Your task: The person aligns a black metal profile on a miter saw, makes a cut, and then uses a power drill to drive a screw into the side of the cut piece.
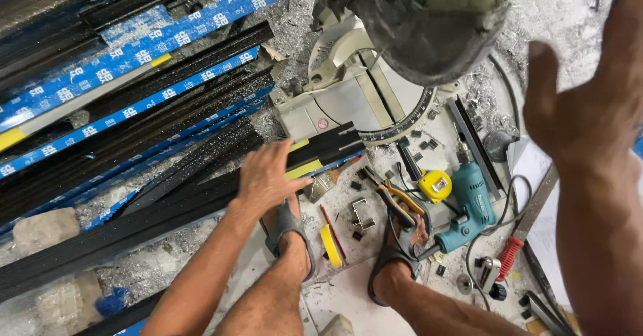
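Note:
My left hand (266,175) lies flat, fingers spread, on a long black aluminium profile (167,209) whose end, with a yellow strip, reaches the base of a mitre saw (365,88). The saw's head (429,21) hangs above the turntable. My right hand (579,108) is raised in the air at the right, open and holding nothing, thumb pointing up. My two feet in sandals (288,232) rest on the floor below the saw.
A stack of black profiles with blue tape (127,88) fills the left. Near my feet lie a teal electric drill (469,202), a yellow tape measure (435,185), pliers (398,198), a yellow tape roll (330,245), a red-handled tool (509,259) and metal offcuts.

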